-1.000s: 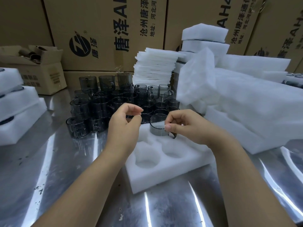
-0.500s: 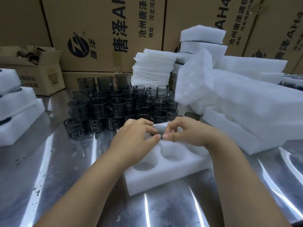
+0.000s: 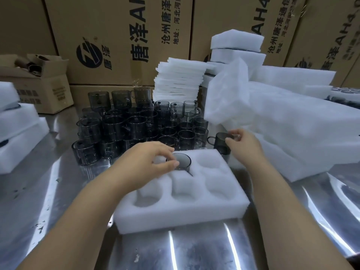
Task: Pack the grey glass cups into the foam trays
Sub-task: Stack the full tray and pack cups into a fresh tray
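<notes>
A white foam tray point(image 3: 187, 215) with several round pockets lies on the metal table in front of me. One grey glass cup point(image 3: 182, 161) sits in the back middle pocket. My left hand point(image 3: 148, 162) rests over it, thumb and fingertips pinching its rim. My right hand point(image 3: 243, 142) grips the rim of a second grey cup point(image 3: 221, 144) just behind the tray's back right corner. A cluster of several grey glass cups point(image 3: 124, 127) stands behind the tray.
Stacked foam trays point(image 3: 292, 133) rise on the right, foam sheets point(image 3: 179, 82) at the back, more foam trays point(image 3: 17, 131) on the left. A small open carton point(image 3: 44, 84) sits back left, large printed cartons point(image 3: 120, 39) behind. The table point(image 3: 194, 254) is shiny metal.
The cup went down into the tray's back middle pocket under both hands. My right hand then left it and moved right to take hold of another cup; my left hand stayed.
</notes>
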